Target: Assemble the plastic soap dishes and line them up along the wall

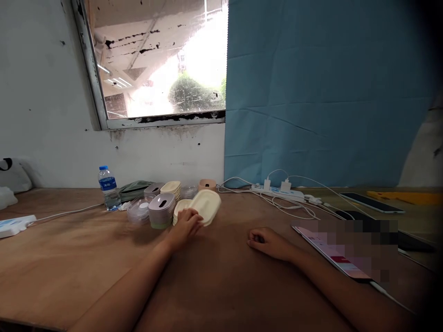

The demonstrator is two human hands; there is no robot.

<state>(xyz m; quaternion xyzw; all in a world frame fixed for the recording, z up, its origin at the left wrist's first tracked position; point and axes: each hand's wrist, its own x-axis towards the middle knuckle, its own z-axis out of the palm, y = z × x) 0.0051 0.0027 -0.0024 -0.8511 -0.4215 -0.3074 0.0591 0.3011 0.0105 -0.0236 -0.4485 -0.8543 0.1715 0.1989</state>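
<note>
the left hand (183, 229) had hold of the cream lid (208, 206), its fingers (194, 215) bent over the near left edge and closed on it. the piece stood tilted, its broad face turned toward the wearer, at the front right of the cluster, overlapping the near cream stack (180, 207) in view; whether the two touched could not be told. the right hand (272, 243) lay well apart on the surface (221, 281), fingers curled nearly closed, with nothing visible in them.

the hold looked one-sided, so the far edge probably had some freedom to dip or swing. a firm but light pinch near the middle of an edge seemed best, since a hard squeeze could have bowed what looked like thin plastic. keeping the piece level while it was moved, and lifting it clear rather than dragging it, would likely have spared its neighbours a knock: the lavender container (157, 213) stood just left of the near stack, and the peach container (206, 183) was behind the lid. the right hand, judged free, was well placed to steady the other edge. bare surface between the two hands gave room for that, well left of the phone (332, 253).
</note>
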